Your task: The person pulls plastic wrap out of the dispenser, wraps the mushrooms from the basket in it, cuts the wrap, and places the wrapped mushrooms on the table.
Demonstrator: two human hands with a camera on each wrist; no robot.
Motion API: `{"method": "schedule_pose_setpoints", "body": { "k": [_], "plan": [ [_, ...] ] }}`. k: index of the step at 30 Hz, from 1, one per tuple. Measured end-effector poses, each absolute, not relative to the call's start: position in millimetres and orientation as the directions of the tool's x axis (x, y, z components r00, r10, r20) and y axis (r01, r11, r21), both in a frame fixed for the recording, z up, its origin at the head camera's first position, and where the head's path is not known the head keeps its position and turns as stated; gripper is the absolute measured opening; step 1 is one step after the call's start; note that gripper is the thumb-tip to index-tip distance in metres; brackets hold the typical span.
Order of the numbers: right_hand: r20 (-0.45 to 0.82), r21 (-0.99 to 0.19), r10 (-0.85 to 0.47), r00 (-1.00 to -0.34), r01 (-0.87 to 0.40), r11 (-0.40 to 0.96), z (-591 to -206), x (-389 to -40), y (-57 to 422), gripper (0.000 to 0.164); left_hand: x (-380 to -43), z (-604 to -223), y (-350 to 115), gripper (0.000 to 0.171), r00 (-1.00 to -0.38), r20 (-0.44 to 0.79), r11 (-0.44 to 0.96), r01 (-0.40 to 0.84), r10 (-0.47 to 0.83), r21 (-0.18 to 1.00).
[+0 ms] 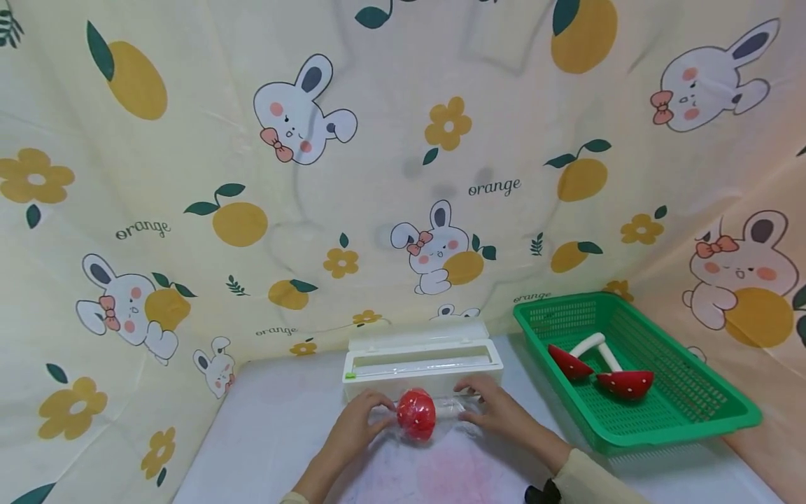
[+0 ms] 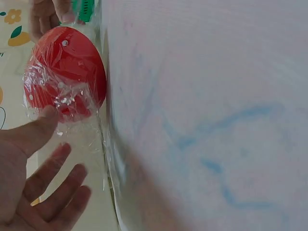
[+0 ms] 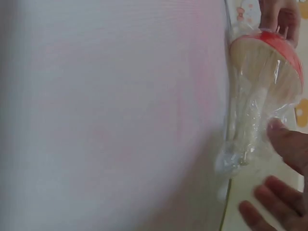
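Note:
A toy mushroom [image 1: 416, 414] with a white-dotted red cap lies on its side on the table, wrapped in clear plastic film [image 2: 72, 98]. Its pale underside and stem [image 3: 255, 115] show through crinkled film in the right wrist view. My left hand [image 1: 357, 423] is at the cap end, thumb tip at the red cap and the other fingers spread apart. At the stem end, my right hand [image 1: 497, 413] has its thumb against the film and its fingers loosely spread. Behind the mushroom stands a white cling film dispenser [image 1: 422, 378], lid up, with a film roll inside.
A green basket [image 1: 667, 437] stands to the right, holding two red mushrooms [image 1: 625, 384] with white stems. A patterned curtain [image 1: 378, 175] hangs behind the white table [image 1: 271, 406]. A small black object [image 1: 543, 492] is by the right sleeve.

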State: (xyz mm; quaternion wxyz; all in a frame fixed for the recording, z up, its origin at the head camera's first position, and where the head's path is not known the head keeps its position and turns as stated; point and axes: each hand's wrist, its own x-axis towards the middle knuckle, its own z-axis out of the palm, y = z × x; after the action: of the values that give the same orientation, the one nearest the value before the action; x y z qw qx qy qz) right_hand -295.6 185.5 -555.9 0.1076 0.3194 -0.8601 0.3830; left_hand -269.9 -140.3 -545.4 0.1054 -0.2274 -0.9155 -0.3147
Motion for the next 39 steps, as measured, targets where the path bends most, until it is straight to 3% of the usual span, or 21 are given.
{"method": "schedule_pose_setpoints", "body": {
  "k": [4,8,17,22,28,35,39],
  "plan": [
    [0.307,-0.603,-0.533,-0.788,-0.595,0.531,-554,-301,176,0.052,-274,-548,-140,0.015,-0.881,0.319,0.603,0.472,0.349,0.643],
    [0.222,-0.624,-0.551,-0.804,-0.552,0.554,-555,-303,169,0.049,-277,-550,-138,0.013,-0.891,0.290,0.539,0.445,0.350,0.715],
    [0.175,-0.661,-0.539,-0.824,-0.504,0.556,-557,-302,163,0.019,-276,-548,-128,0.016,-0.929,0.246,0.563,0.365,0.278,0.741],
    [0.175,-0.649,-0.521,-0.835,-0.496,0.577,-555,-301,161,0.013,-276,-545,-122,0.018,-0.935,0.219,0.558,0.342,0.278,0.756],
    [0.175,-0.632,-0.528,-0.831,-0.506,0.587,-552,-296,162,0.014,-277,-547,-121,0.021,-0.936,0.259,0.567,0.350,0.237,0.746],
    [0.168,-0.679,-0.527,-0.833,-0.486,0.550,-551,-287,166,0.035,-279,-550,-120,0.019,-0.961,0.251,0.565,0.274,0.120,0.778],
    [0.165,-0.661,-0.513,-0.842,-0.481,0.576,-555,-285,167,0.039,-279,-548,-123,0.015,-0.960,0.228,0.491,0.278,0.161,0.825]
  ]
}}
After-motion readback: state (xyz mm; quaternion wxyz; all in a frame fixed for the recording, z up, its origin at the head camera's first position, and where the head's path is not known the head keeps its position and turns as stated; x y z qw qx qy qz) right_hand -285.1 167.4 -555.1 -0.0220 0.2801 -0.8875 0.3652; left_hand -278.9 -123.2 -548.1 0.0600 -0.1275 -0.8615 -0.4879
